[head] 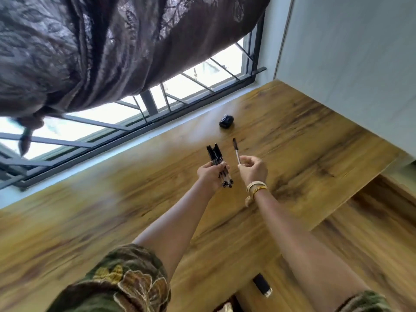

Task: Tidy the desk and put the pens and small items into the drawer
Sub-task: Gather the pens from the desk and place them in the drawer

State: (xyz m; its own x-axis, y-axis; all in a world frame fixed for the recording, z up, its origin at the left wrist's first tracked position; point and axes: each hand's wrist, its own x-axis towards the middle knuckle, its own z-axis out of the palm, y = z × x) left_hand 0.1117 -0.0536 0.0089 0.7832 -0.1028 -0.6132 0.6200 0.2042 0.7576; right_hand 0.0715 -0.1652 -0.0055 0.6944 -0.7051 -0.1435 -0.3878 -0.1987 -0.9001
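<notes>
My left hand (210,174) grips a bundle of several black-capped pens (216,155), held upright above the wooden desk (112,210). Just to its right, my right hand (254,168) pinches the lower end of a single pen (236,152) with a dark cap and a clear barrel, tip pointing away from me. A small black case (226,121) lies on the desk beyond both hands, near the window sill.
A barred window (157,102) with a brown patterned curtain (101,46) runs along the desk's far edge. A pale wall (349,64) bounds the right side. A lower wooden surface (371,233) lies at the right, with a dark handle-like object (262,284) near the bottom.
</notes>
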